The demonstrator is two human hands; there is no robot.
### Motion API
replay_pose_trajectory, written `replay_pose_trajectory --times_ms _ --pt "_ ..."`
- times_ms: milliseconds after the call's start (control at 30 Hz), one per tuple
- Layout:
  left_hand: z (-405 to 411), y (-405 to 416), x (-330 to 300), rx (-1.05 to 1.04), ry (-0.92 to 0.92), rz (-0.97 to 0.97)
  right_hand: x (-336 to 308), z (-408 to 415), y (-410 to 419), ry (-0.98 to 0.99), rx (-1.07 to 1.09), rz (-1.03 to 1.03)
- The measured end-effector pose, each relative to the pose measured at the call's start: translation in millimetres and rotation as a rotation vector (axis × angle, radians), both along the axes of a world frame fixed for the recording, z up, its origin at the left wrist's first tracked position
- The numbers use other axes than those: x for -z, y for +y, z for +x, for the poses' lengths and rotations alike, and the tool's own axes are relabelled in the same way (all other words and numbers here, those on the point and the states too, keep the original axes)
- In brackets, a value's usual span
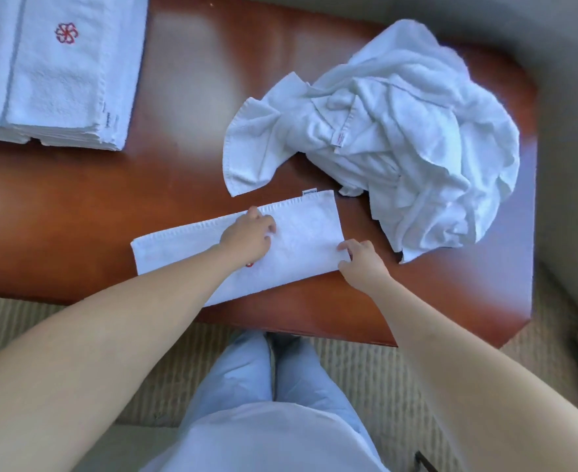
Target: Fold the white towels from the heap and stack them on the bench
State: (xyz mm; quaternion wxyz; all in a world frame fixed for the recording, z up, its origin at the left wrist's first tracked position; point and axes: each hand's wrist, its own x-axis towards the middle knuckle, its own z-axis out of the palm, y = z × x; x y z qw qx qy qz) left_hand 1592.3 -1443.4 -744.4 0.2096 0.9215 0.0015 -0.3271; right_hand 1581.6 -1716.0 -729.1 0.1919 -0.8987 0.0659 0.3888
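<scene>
Both hands on folded towel (301, 233) | left hand (248, 238) pressing flat | right hand (360, 262) pinching its end

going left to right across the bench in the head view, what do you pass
stack of folded towels → half-folded towel with the left hand resting on it → right hand at that towel's right edge → heap of unfolded towels
</scene>
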Motion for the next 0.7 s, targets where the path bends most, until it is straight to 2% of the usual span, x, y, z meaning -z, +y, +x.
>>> replay_pose_trajectory --times_ms 67,200,300,400,567,700 --pt "8.8 -17.6 1.2 -0.009 -0.050 0.046 -0.7 -3.4 -18.2 0.019 0.109 0.002" --pt "42.4 -61.0 -6.9 0.039 -0.102 0.002 -2.1 -2.3 -25.1 0.118 0.410 0.093" --pt "69.1 -86.9 -10.9 0.068 -0.087 -0.010 -0.7 0.8 -10.5 0.292 0.750 0.293" --pt "89.5 -98.6 -7.6 0.082 -0.031 0.011 3.3 -1.7 -2.2 0.315 0.991 0.457" --pt "112.8 -95.9 -6.3 0.012 0.105 0.025 9.1 -8.2 -1.3 0.348 1.157 0.561" --pt "117.6 -81.4 -22.8 -0.031 0.093 -0.097 3.4 0.1 -4.1 0.313 1.027 0.510"
